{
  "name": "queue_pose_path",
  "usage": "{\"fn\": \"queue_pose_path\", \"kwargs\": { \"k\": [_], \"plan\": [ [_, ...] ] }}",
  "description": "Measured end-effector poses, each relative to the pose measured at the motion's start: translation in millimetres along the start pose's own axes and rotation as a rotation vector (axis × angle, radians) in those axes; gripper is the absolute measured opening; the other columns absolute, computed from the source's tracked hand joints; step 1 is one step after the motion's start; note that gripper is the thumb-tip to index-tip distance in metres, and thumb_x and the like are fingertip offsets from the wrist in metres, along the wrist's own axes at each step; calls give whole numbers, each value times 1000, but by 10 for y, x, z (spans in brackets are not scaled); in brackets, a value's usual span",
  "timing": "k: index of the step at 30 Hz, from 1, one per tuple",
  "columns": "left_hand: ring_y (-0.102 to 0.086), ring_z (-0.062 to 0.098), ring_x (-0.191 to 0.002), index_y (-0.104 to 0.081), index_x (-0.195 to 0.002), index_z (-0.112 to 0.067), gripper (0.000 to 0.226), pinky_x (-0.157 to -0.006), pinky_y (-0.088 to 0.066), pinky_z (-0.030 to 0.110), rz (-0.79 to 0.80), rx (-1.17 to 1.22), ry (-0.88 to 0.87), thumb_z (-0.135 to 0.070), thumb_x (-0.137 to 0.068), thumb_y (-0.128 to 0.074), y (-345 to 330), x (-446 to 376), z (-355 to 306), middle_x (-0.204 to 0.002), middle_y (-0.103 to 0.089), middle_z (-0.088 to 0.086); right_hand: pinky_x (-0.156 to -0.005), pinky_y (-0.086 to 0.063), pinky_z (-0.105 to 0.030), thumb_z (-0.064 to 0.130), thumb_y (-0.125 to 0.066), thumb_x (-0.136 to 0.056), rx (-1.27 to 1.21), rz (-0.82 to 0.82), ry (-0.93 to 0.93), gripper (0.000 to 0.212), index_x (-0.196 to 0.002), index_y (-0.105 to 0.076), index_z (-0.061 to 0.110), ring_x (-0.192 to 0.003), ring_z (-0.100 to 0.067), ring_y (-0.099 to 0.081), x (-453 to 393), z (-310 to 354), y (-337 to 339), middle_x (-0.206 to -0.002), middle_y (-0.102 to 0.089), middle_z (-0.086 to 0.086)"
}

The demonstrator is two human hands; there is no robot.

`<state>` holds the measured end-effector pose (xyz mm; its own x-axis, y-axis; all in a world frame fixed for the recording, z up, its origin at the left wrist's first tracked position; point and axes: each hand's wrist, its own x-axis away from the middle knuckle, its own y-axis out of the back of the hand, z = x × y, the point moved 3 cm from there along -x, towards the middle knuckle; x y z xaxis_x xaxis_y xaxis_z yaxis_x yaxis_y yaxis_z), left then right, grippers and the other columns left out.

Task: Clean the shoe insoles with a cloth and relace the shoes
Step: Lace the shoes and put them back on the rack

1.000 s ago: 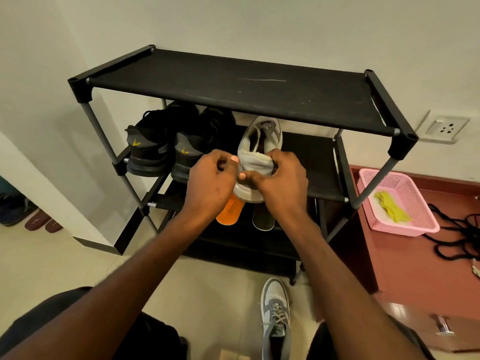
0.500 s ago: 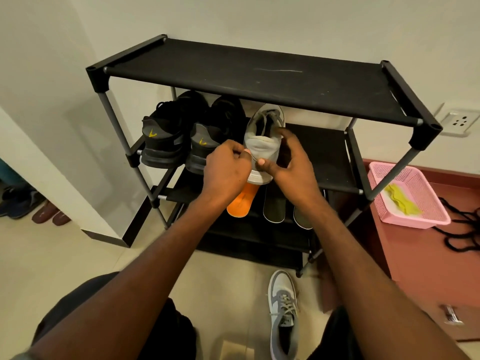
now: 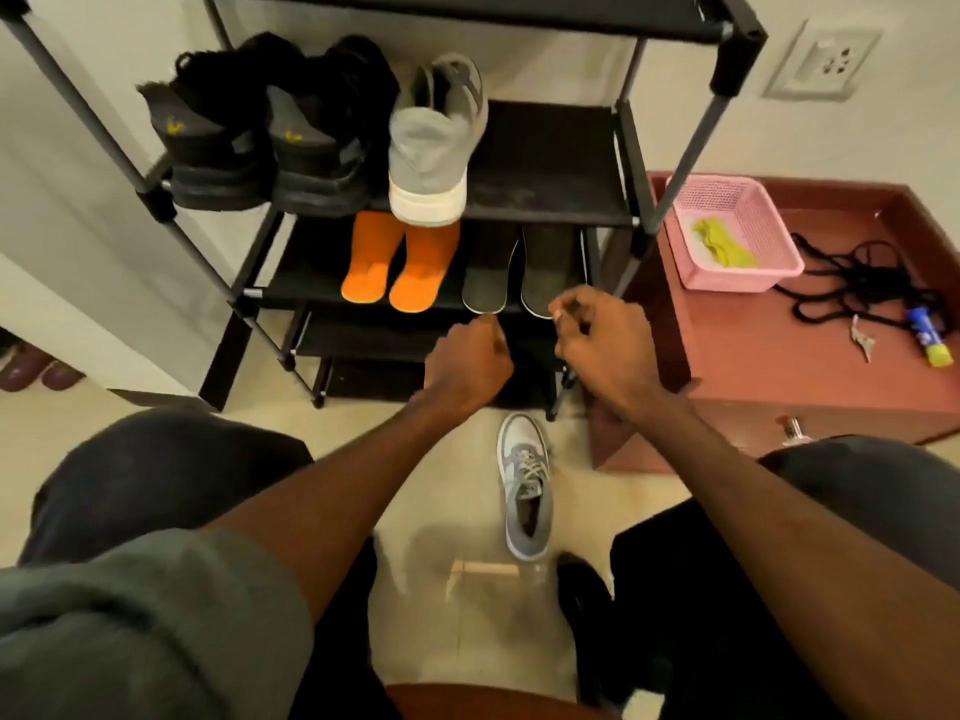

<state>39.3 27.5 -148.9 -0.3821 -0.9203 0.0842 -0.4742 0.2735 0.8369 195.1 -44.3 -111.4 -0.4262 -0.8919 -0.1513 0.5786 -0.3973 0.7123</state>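
A grey shoe stands heel-out on the middle shelf of the black rack, with nothing touching it. Its mate, laced, lies on the floor. On the shelf below lie two orange insoles and two dark insoles. My left hand is curled into a fist, empty, just in front of the left dark insole's tip. My right hand hangs loosely curled beside the right dark insole's tip and holds nothing. A yellow cloth lies in a pink basket. Loose black laces lie on the maroon ledge.
Two black shoes fill the left of the middle shelf. The maroon ledge to the right also carries keys and a blue and yellow tube. A wall socket sits above it. My knees flank the floor shoe.
Both hands have let go of the grey shoe, which stays on the middle shelf, and dropped to the lower shelf's front edge. My view has tilted down.
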Motion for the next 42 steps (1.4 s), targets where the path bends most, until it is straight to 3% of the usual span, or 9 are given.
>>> {"fn": "queue_pose_path", "kwargs": {
  "k": [5, 9, 13, 16, 18, 24, 27, 36, 42],
  "plan": [
    [-64, 35, -112, -62, -124, -13, 34, -85, -51, 38, 388, -152, 137, -36, -99, -59, -1022, 197, 404, -126, -65, 14, -84, -62, -38, 18, -64, -80, 115, 396, -338, 15, -78, -72, 30, -86, -22, -75, 276, -779, -476, -84, -76, 5],
    [-58, 36, -123, -55, -137, -9, 50, -97, -51, 42, 590, -185, 143, -39, -98, -60, -1525, 184, 556, -138, -57, 16, -64, -52, -31, 22, -65, -92, 311, 761, -396, 22, -112, -73, 14, -88, -25, -64, 550, -1171, -948, -115, -72, -9],
    [-56, 38, -127, -52, -138, -7, 56, -103, -50, 47, 668, -160, 176, -38, -94, -63, -2033, 273, 779, -137, -55, 16, -50, -38, -26, 24, -58, -101, 313, 921, -509, 35, -131, -63, 9, -87, -27, -56, 804, -1480, -1307, -124, -66, -14],
    [-49, 38, -131, -43, -142, -4, 54, -105, -47, 48, 710, -194, 191, -27, -96, -60, -2467, 384, 1035, -139, -48, 18, -78, -55, -34, 17, -52, -104, 272, 875, -548, 33, -132, -65, 7, -109, -36, -64, 880, -1688, -1574, -135, -65, -16],
    [-44, 37, -134, -37, -146, -5, 60, -105, -46, 48, 728, -198, 213, -25, -95, -62, -2744, 442, 1191, -143, -43, 17, -98, -52, -37, 14, -52, -102, 276, 841, -583, 33, -131, -68, 7, -123, -37, -61, 930, -1832, -1727, -136, -65, -16],
    [-51, 41, -132, -12, -159, -4, 83, -104, -47, 49, 722, -50, 354, -36, -98, -59, -3214, 420, 1291, -145, -46, 22, -105, -50, -41, 15, -60, -98, 211, 877, -675, 37, -133, -67, 12, -123, -34, -62, 961, -2129, -2067, -137, -65, -14],
    [-61, 40, -120, -34, -143, -6, 62, -91, -49, 43, 661, 14, 408, -32, -96, -65, -3246, 329, 1334, -131, -60, 20, -109, -47, -42, 11, -56, -99, 211, 874, -677, 44, -142, -62, 17, -129, -35, -58, 919, -2208, -2224, -143, -62, -12],
    [-64, 39, -109, -58, -122, -6, 36, -80, -48, 37, 617, -103, 181, -25, -91, -63, -2578, 155, 1257, -120, -64, 19, -86, -47, -32, 12, -66, -90, 262, 715, -610, 34, -121, -71, 24, -117, -37, -63, 863, -1978, -1971, -125, -71, -10],
    [-66, 38, -105, -65, -118, -8, 37, -85, -51, 38, 469, -198, -27, -36, -94, -60, -1493, 191, 865, -118, -69, 19, -57, -51, -34, 11, -70, -81, 136, 655, -581, 44, -114, -44, 22, -83, -38, -70, 664, -1409, -1442, -100, -69, -20]
  ]
}}
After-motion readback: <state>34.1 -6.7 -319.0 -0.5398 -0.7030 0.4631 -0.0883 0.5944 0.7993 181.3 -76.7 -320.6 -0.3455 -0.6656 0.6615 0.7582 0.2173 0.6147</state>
